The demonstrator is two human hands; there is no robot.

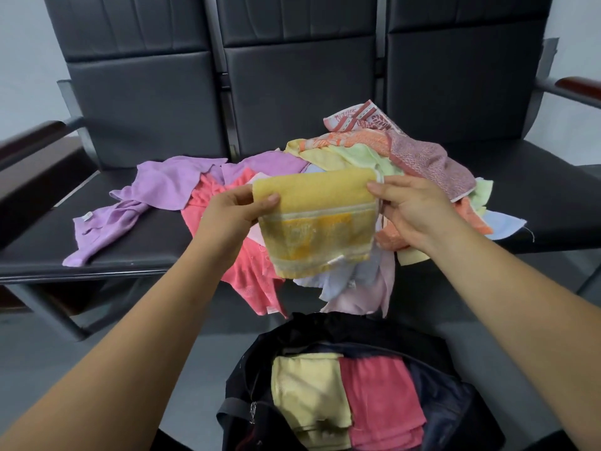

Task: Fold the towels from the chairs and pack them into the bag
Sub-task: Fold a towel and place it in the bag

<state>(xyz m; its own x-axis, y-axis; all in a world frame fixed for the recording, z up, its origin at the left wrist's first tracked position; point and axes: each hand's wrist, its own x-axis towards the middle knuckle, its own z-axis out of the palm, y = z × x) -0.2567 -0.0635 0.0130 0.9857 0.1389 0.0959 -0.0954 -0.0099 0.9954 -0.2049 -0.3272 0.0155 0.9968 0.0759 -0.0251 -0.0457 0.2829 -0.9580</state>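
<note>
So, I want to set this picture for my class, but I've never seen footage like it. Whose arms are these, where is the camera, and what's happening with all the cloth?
There is no machine here. A person wears one camera on the head, looking forward and down, so you see their own two arms. The left hand and right hand each pinch an upper side of a yellow towel, which hangs between them. Behind it, unfolded towels lie heaped on dark chairs. Below, an open dark bag holds a pale yellow towel and a pink towel, folded and side by side.
</note>
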